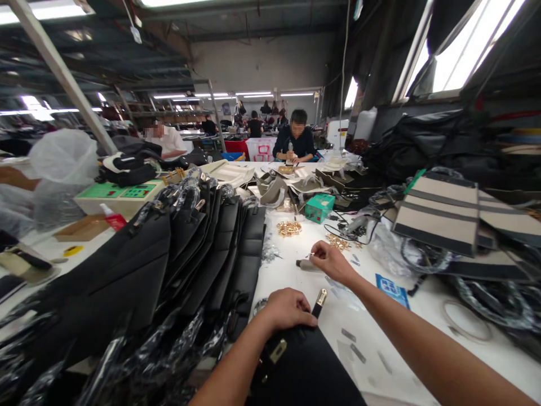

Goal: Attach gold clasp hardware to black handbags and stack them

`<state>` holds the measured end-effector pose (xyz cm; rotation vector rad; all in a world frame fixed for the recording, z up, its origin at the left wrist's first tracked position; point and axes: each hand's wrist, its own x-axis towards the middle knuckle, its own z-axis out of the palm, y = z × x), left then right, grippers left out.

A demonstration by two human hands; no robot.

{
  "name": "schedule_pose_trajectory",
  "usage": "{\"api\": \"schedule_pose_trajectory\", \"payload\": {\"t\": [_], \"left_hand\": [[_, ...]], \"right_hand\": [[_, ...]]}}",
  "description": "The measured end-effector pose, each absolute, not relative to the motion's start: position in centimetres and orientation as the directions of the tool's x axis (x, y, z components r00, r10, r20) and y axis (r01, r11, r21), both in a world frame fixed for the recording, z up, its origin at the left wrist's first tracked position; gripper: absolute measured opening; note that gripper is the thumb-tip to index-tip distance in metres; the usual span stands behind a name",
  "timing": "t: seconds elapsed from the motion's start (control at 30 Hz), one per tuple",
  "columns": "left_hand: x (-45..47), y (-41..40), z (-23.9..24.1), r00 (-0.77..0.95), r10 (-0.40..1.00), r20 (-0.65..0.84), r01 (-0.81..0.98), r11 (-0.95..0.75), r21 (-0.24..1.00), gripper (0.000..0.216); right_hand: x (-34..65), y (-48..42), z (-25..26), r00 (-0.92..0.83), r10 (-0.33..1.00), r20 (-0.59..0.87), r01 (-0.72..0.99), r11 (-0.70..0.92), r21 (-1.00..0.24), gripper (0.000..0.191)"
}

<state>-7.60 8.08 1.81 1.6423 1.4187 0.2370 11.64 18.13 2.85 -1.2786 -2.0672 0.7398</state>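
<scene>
My left hand point(284, 309) is closed on the top edge of a black bag piece point(308, 366) at the bottom middle. Beside its fingers a short black strap with a gold metal end plate point(322, 298) sticks up, and a second gold plate point(278, 351) sits on the bag below the hand. Farther forward, my right hand point(332, 262) has thumb and fingers pinched together, with a tiny shiny bit at the tips, too small to name. Just under those fingertips a grey-beige cylindrical object with a dark end point(307, 265) lies on the white table point(291, 282).
Stacked black bag pieces point(211, 248) fill the left. Gold hardware piles point(289, 228) lie ahead, near a green box point(319, 208) and a corded tool point(357, 224). Striped panels point(439, 211) stand at right, with a blue packet point(392, 290) nearer. A co-worker point(296, 138) sits across the table.
</scene>
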Motion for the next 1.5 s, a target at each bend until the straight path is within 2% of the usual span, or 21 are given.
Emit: {"api": "schedule_pose_trajectory", "payload": {"t": [0.17, 0.33, 0.47, 0.57, 0.8, 0.87, 1.0, 1.17, 1.37, 1.5], "left_hand": [[-7.2, 8.6, 1.0, 0.365, 0.835, -0.412, 0.641, 0.096, 0.762, 0.048], [-6.9, 9.3, 0.5, 0.396, 0.813, -0.427, 0.608, 0.116, 0.785, 0.048], [-6.8, 9.6, 0.4, 0.393, 0.810, -0.434, 0.604, 0.129, 0.786, 0.048], [-6.8, 9.7, 0.4, 0.385, 0.815, -0.434, 0.614, 0.125, 0.780, 0.046], [-6.7, 9.8, 0.2, 0.372, 0.828, -0.419, 0.664, 0.078, 0.744, 0.044], [-6.7, 9.9, 0.1, 0.371, 0.833, -0.411, 0.677, 0.060, 0.734, 0.040], [-6.7, 10.0, 0.0, 0.374, 0.835, -0.404, 0.696, 0.035, 0.717, 0.031], [-6.8, 10.0, 0.2, 0.376, 0.831, -0.410, 0.720, 0.016, 0.694, 0.031], [-6.8, 9.9, 1.1, 0.362, 0.834, -0.417, 0.754, 0.002, 0.657, 0.028], [-6.8, 9.9, 1.4, 0.355, 0.836, -0.419, 0.772, -0.009, 0.635, 0.025]], "right_hand": [[17.2, 12.0, 2.2, -0.235, 0.951, 0.199, 0.584, 0.302, -0.753, 0.004], [19.3, 7.4, 0.0, -0.166, 0.979, 0.114, 0.502, 0.184, -0.845, 0.010], [18.6, 4.8, -0.9, -0.184, 0.982, -0.035, 0.310, 0.025, -0.951, 0.018], [17.7, 3.8, -0.8, -0.196, 0.972, -0.132, 0.175, -0.098, -0.980, 0.020], [14.5, 2.4, -0.8, -0.153, 0.987, -0.051, 0.116, -0.034, -0.993, 0.027], [13.5, 1.9, -0.9, -0.172, 0.984, -0.048, 0.132, -0.025, -0.991, 0.026], [12.1, 1.4, -1.2, -0.143, 0.989, -0.023, 0.283, 0.019, -0.959, 0.015], [11.6, 1.5, -1.4, -0.121, 0.993, 0.008, 0.416, 0.057, -0.908, 0.013], [11.2, 1.5, -1.0, -0.084, 0.996, 0.031, 0.450, 0.066, -0.890, 0.012], [10.9, 1.2, -0.7, -0.097, 0.994, 0.051, 0.463, 0.090, -0.882, 0.018]]}}
